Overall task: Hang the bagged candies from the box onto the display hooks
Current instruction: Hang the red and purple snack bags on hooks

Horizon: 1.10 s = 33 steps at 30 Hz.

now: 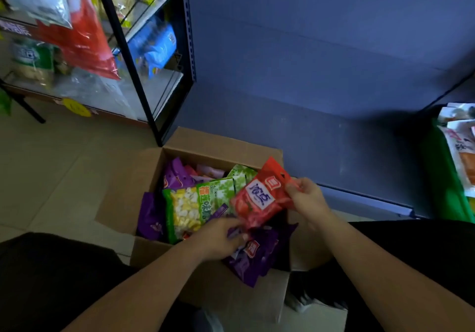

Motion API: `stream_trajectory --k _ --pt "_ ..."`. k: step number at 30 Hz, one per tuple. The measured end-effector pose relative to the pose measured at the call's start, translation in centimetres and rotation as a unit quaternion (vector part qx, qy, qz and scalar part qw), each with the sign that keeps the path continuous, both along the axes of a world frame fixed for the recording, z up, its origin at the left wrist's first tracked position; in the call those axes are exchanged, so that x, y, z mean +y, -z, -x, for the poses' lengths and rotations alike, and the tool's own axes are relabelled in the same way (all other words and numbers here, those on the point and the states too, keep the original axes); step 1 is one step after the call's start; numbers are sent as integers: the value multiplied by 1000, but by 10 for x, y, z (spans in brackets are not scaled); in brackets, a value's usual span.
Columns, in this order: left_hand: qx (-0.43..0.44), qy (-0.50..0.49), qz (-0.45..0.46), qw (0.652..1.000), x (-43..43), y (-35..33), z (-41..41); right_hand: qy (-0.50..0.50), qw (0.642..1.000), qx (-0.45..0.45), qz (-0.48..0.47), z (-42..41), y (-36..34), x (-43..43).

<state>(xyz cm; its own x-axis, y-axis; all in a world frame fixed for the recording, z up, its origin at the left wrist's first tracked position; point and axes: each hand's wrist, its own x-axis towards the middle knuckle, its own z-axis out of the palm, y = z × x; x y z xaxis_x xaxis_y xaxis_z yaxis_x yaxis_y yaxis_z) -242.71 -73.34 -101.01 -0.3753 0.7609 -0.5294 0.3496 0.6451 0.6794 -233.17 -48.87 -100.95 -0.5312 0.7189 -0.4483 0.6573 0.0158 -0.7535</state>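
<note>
Item: red bag (259, 200) of candy, lifted clear above the open cardboard box (123, 195), tilted, label facing up. Holder: right hand (308, 200), thumb and fingers pinching the bag's upper right edge near the header. Second hand: left hand (218, 239), low in the box, fingers curled down onto the purple bags (257, 259) just under the red one; whether they have closed on a bag cannot be told. Remaining stock: green bag (187, 208) and more purple ones lying loose in the box on the floor. Destination: hooks not in view; a blue panel (321, 62) stands behind the box, a rack (138, 62) of snacks to the left. Handling advice: keep the pinch near the header so the hang hole stays free, turn the bag upright with the label outward, and use the left hand to steady the bottom or gather matching bags before rising. Caution: soft film slips, and crushing spoils the contents.
</note>
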Motion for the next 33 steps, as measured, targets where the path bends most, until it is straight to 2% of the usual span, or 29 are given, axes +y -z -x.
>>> stream_trajectory --k 4,7,9,11,16,21,23,26,28,33 --pt "15 -63 -19 998 9 -2 10 11 997 69 -43 10 -56 4" --pt "48 -49 -37 997 25 -4 10 66 982 105 -140 -8 -90 22" --pt "41 -38 -44 997 41 -3 4 86 975 124 -165 -27 -93 30" --pt "4 -26 -45 999 59 2 -4 101 975 111 -162 -47 -80 30" --pt "-143 101 -11 984 88 16 -21 186 969 114 -113 -85 -44 16" --pt "-199 162 44 965 104 28 -7 203 969 103 -93 -91 -37 20" --pt "-169 207 38 963 106 30 -6 197 971 99 -88 -90 -35 15" --pt "-38 249 -13 968 104 34 -4 184 975 91 -84 -90 -34 7" --pt "37 224 -49 973 98 39 1 177 976 87 -87 -90 -36 3" --pt "64 113 -108 986 90 20 13 185 972 106 -95 -85 -48 1"
